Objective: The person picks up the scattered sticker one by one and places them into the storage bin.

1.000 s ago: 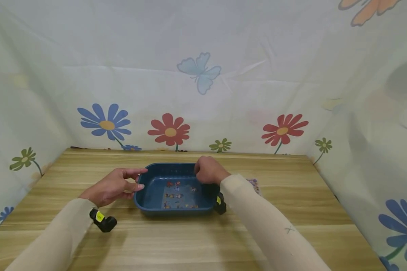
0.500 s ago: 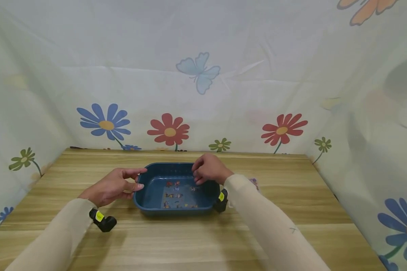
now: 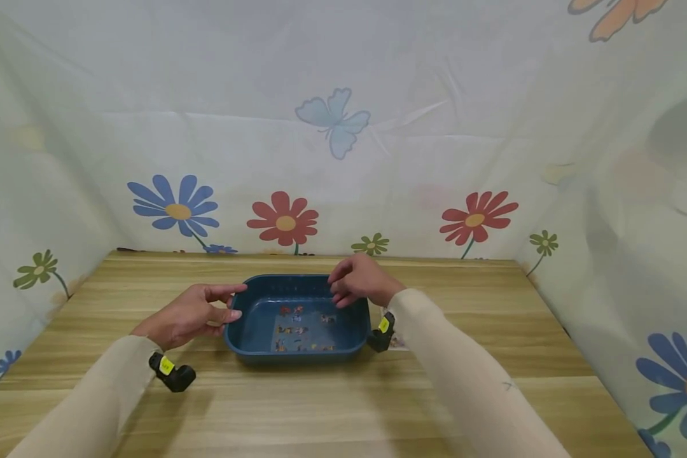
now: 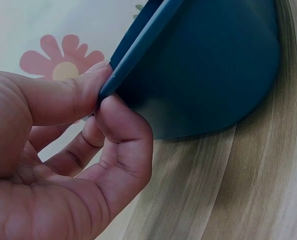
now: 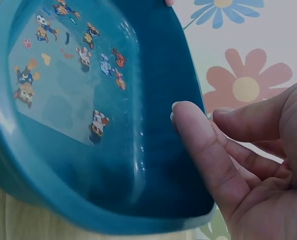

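Note:
A dark blue basin [image 3: 294, 359] stands on the wooden table. On its floor lies a translucent sticker sheet [image 5: 61, 107] with several cartoon dog figures. My left hand [image 3: 191, 316] pinches the basin's left rim between thumb and bent fingers, plain to see in the left wrist view. Over the far right part of the rim hovers my right hand [image 3: 367, 280]. In the right wrist view its digits are apart and loosely bent, one tip over the basin's inside; I see nothing held between them. Whether that hand touches the rim, I cannot tell.
A patterned sheet [image 3: 397, 343] lies on the table [image 3: 275, 413] right of the basin, mostly hidden by the right sleeve and wrist camera. A flowered cloth wall [image 3: 343, 191] rises behind the table and at both sides.
My right hand has moved slightly right and back, and its curled fingers have spread. More of the basin's right end shows. The left hand and the basin have stayed put.

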The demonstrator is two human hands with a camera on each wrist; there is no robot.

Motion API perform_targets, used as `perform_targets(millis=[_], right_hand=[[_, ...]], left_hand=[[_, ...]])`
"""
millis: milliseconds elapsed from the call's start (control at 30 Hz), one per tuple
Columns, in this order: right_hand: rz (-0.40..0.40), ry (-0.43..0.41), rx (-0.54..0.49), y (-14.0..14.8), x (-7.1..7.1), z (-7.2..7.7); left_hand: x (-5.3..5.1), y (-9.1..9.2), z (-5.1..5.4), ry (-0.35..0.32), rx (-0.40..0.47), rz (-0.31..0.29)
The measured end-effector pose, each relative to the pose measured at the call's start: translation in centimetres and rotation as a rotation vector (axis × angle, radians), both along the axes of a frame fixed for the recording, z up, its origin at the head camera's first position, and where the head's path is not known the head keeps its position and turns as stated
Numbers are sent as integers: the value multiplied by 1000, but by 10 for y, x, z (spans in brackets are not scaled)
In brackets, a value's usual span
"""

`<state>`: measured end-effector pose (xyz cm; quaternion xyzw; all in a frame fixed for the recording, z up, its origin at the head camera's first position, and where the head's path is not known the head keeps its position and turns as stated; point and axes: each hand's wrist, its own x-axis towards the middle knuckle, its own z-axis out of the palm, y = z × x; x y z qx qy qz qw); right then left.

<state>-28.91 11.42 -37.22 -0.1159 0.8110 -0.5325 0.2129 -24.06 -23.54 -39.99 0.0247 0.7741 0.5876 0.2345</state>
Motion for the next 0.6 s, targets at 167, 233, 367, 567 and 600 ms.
perform_targets(millis=[167,233,367,567,600], right_hand=[[6,-4,-5,7,-2,2],[12,-12,-10,10,-3,4],[19,-14,-8,17,-4,7],[4,5,11,27,-6,9],[0,6,11,29,-6,10]], left_hand=[[0,0,0,-2,1,4],[0,0,0,-1,0,6],[1,0,0,1,4,3],[1,-1,0,-1,18,-7],[0,-1,0,0,19,-7]])
